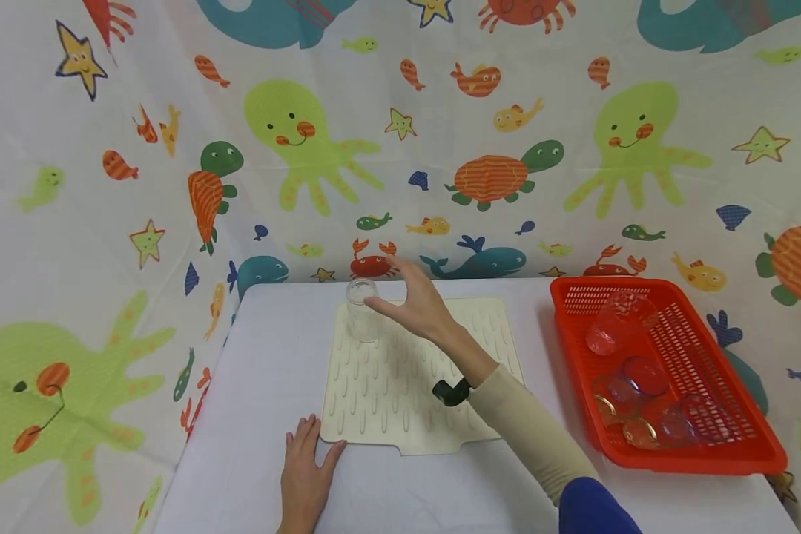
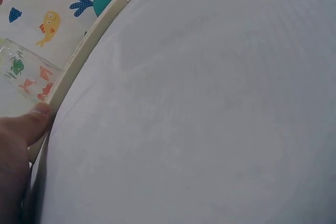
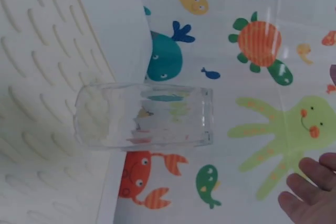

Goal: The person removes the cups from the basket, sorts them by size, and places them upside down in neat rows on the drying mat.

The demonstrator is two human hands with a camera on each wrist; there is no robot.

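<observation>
A clear drinking glass (image 1: 363,315) stands on the far left part of a cream ridged drying mat (image 1: 420,386). The right wrist view shows the same glass (image 3: 144,116) from the side, its thicker end away from the mat. Just right of the glass is my right hand (image 1: 417,300), fingers spread and holding nothing. Its fingertips (image 3: 304,198) are apart from the glass in the right wrist view. My left hand (image 1: 305,475) lies at the mat's front left corner, fingers extended, with the thumb (image 2: 37,121) touching the mat's edge.
A red plastic basket (image 1: 577,400) sits on the right of the table, with several clear glasses (image 1: 624,319) lying in it. White cloth (image 1: 254,386) covers the table. Behind it hangs a curtain (image 1: 400,67) printed with sea animals.
</observation>
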